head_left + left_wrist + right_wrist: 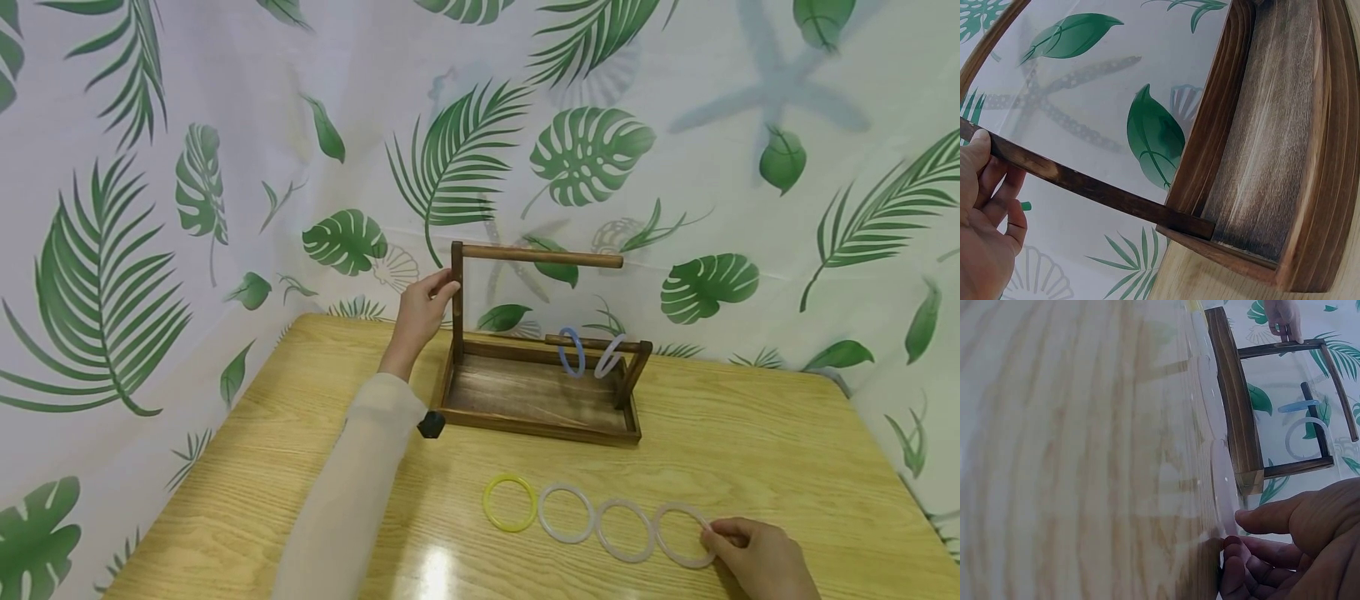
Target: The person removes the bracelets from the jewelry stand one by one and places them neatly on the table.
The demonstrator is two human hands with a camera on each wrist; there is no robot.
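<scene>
A dark wooden stand (540, 429) with a tray base and two horizontal bars is on the table. My left hand (426, 312) grips its tall left post (1072, 178) between thumb and fingers. On the lower bar hang a blue ring (572, 352) and a whitish ring (604, 367). In front of the stand, a yellow ring (486, 502), a clear ring (542, 512) and two pale pinkish rings lie in a row. With thumb and forefinger, my right hand (761, 557) pinches the right edge of the end pinkish ring (658, 533), which lies nearly flat.
The upper bar (543, 255) juts rightward from the tall post, its right end free. The short right post (636, 375) carries the lower bar. A leaf-print cloth (247, 192) hangs behind the wooden table (750, 450).
</scene>
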